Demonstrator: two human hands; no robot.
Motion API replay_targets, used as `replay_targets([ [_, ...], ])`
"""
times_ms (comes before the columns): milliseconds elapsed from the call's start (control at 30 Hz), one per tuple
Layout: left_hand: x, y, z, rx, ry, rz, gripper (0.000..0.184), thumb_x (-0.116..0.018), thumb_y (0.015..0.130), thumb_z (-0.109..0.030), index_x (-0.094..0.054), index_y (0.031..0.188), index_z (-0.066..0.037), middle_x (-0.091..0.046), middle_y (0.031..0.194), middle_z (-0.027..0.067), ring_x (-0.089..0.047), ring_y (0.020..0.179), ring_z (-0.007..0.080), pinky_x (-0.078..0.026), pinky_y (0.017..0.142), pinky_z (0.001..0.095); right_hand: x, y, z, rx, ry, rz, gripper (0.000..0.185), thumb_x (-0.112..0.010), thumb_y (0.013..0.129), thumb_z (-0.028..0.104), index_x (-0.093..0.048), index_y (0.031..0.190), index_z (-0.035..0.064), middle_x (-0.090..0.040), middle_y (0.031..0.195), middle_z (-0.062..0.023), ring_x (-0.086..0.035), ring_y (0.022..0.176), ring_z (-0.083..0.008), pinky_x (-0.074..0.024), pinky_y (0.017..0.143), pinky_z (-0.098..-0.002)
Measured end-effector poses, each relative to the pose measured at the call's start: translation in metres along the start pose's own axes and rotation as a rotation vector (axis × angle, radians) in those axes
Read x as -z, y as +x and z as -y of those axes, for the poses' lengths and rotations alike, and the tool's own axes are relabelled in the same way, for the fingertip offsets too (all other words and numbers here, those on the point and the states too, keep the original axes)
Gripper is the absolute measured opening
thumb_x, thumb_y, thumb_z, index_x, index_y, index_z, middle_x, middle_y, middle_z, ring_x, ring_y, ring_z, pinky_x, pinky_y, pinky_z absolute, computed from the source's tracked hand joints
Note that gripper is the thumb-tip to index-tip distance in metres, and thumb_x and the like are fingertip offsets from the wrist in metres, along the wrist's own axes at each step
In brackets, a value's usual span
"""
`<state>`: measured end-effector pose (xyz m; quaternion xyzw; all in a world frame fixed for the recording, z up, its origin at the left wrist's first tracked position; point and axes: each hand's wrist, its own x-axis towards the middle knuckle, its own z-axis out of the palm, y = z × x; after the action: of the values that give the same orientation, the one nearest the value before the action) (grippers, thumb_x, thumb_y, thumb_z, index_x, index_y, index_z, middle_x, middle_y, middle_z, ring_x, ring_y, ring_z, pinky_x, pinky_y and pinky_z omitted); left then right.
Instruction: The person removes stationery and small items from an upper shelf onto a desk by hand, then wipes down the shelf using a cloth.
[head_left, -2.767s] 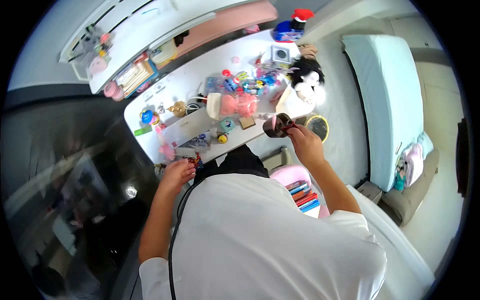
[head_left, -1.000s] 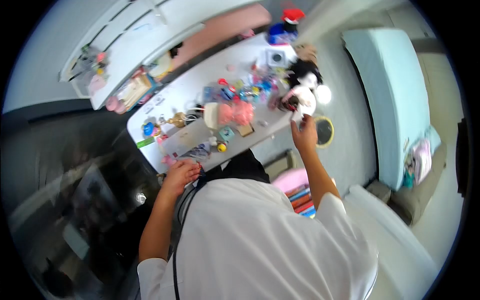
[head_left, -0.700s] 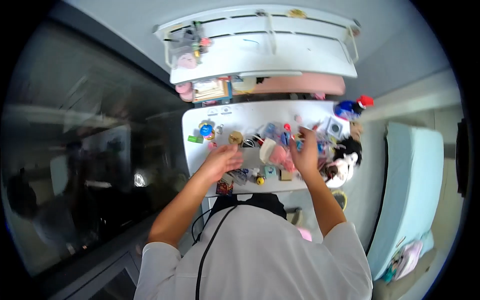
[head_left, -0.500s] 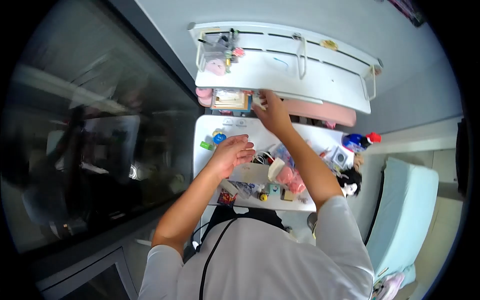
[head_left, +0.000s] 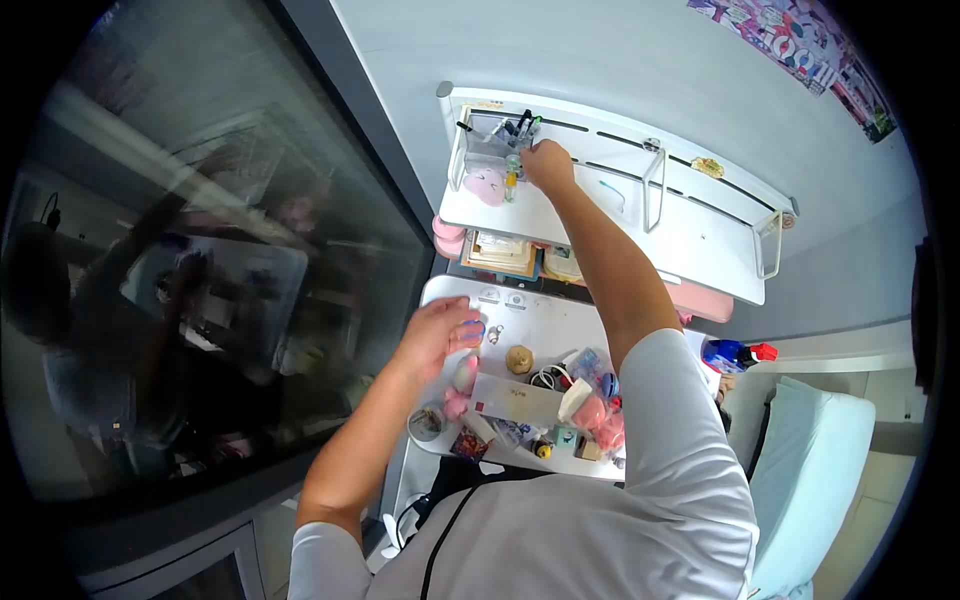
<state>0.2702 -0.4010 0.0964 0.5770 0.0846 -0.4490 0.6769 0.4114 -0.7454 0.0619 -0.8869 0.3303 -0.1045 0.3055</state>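
My right hand (head_left: 547, 165) reaches up to the left part of the white shelf (head_left: 690, 240), its fingers closed at the edge of a clear organizer (head_left: 487, 147) with pens and small items. What the fingers hold there is too small to tell. Just below the organizer lies a pink face-shaped item (head_left: 485, 187). My left hand (head_left: 437, 335) hovers over the left side of the white desk (head_left: 550, 300), fingers apart and nothing in them. Near it are a small blue object (head_left: 472, 329), partly behind the fingers, and a gold-brown round item (head_left: 519, 359).
Books (head_left: 500, 250) stand under the shelf. On the desk are a translucent box (head_left: 520, 399), a pink plush (head_left: 590, 412), a white cable and several small items. A dark glass panel (head_left: 220, 240) rises at left. A bed (head_left: 815, 480) is at right.
My right hand has let go of a dark item beside the doll and moved across and up to the shelf organizer. My left hand has risen from the desk's front edge. The view has turned toward the shelf.
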Motion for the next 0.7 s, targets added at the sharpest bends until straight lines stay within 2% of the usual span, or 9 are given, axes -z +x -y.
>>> replay_targets([
  [67, -0.007, 0.018, -0.017, -0.024, 0.038, -0.014, 0.037, -0.063, 0.100, -0.019, -0.055, 0.130, 0.001, -0.068, 0.111, 0.0122, -0.070, 0.099, 0.0242, -0.061, 0.082, 0.0366, -0.005, 0.004, -0.008, 0.048, -0.028, 0.029, 0.042, -0.069, 0.089, 0.038, -0.072, 0.107, -0.0001, -0.074, 0.102, -0.0220, -0.072, 0.091, -0.0385, -0.0557, 0.087, -0.0448],
  [167, -0.017, 0.054, -0.040, -0.080, 0.126, -0.020, 0.031, -0.066, 0.098, -0.019, -0.059, 0.121, 0.000, -0.068, 0.106, 0.0099, -0.070, 0.097, 0.0211, -0.060, 0.080, 0.0340, 0.003, -0.002, -0.010, 0.114, 0.044, 0.040, 0.032, -0.071, 0.090, 0.029, -0.071, 0.104, -0.0009, -0.075, 0.091, -0.0191, -0.073, 0.079, -0.0320, -0.0585, 0.078, -0.0406],
  [200, -0.018, 0.068, -0.044, -0.100, 0.161, -0.020, 0.028, -0.067, 0.097, -0.019, -0.061, 0.117, 0.000, -0.068, 0.103, 0.0094, -0.070, 0.096, 0.0194, -0.060, 0.079, 0.0330, 0.000, 0.000, -0.015, 0.095, 0.117, 0.046, 0.031, -0.071, 0.090, 0.026, -0.071, 0.104, -0.0014, -0.074, 0.090, -0.0177, -0.073, 0.078, -0.0290, -0.0590, 0.076, -0.0385],
  [300, -0.021, 0.124, -0.057, -0.250, 0.499, -0.122, 0.034, -0.070, 0.093, -0.018, -0.063, 0.120, 0.000, -0.070, 0.106, 0.0132, -0.071, 0.099, 0.0233, -0.058, 0.080, 0.0357, -0.009, 0.008, -0.027, -0.004, 0.400, 0.104, 0.028, -0.073, 0.091, 0.020, -0.069, 0.106, -0.0031, -0.072, 0.088, -0.0138, -0.071, 0.075, -0.0214, -0.0602, 0.071, -0.0330],
  [367, -0.037, 0.137, -0.067, -0.506, 0.871, -0.335, 0.040, -0.067, 0.092, -0.015, -0.060, 0.128, 0.000, -0.070, 0.107, 0.0180, -0.070, 0.101, 0.0293, -0.057, 0.084, 0.0399, 0.002, 0.000, -0.024, -0.131, 0.677, 0.194, 0.029, -0.074, 0.091, 0.016, -0.067, 0.110, -0.0045, -0.071, 0.088, -0.0116, -0.070, 0.075, -0.0182, -0.0606, 0.068, -0.0301],
  [400, -0.043, 0.143, -0.071, -0.635, 1.054, -0.445, 0.043, -0.066, 0.091, -0.013, -0.058, 0.131, 0.000, -0.071, 0.108, 0.0204, -0.070, 0.102, 0.0323, -0.056, 0.086, 0.0420, 0.007, -0.001, -0.024, -0.128, 0.690, 0.243, 0.033, -0.074, 0.090, 0.016, -0.066, 0.114, -0.0052, -0.071, 0.091, -0.0120, -0.070, 0.076, -0.0186, -0.0608, 0.070, -0.0309],
  [500, -0.055, 0.160, -0.083, -0.802, 1.192, -0.434, 0.051, -0.061, 0.090, -0.009, -0.051, 0.139, 0.001, -0.070, 0.104, 0.0274, -0.067, 0.102, 0.0447, -0.054, 0.087, 0.0470, 0.021, -0.006, -0.025, -0.120, 0.753, 0.348, 0.045, -0.075, 0.088, 0.014, -0.060, 0.123, -0.0090, -0.070, 0.096, -0.0136, -0.069, 0.079, -0.0191, -0.0603, 0.073, -0.0328],
  [533, -0.059, 0.163, -0.087, -0.722, 1.216, -0.394, 0.055, -0.059, 0.090, -0.007, -0.048, 0.144, -0.004, -0.069, 0.108, 0.0276, -0.068, 0.103, 0.0433, -0.055, 0.089, 0.0460, 0.024, -0.010, -0.023, -0.120, 0.788, 0.355, 0.050, -0.075, 0.086, 0.013, -0.058, 0.126, -0.0114, -0.070, 0.094, -0.0145, -0.068, 0.080, -0.0187, -0.0594, 0.072, -0.0332],
  [700, -0.067, 0.184, -0.098, -0.562, 1.523, -0.371, 0.052, -0.061, 0.091, -0.010, -0.050, 0.142, -0.011, -0.062, 0.120, 0.0292, -0.069, 0.102, 0.0439, -0.057, 0.090, 0.0477, 0.022, -0.007, -0.025, -0.070, 0.805, 0.341, 0.060, -0.076, 0.083, 0.013, -0.053, 0.131, -0.0148, -0.069, 0.098, -0.0161, -0.067, 0.080, -0.0192, -0.0582, 0.071, -0.0330],
])
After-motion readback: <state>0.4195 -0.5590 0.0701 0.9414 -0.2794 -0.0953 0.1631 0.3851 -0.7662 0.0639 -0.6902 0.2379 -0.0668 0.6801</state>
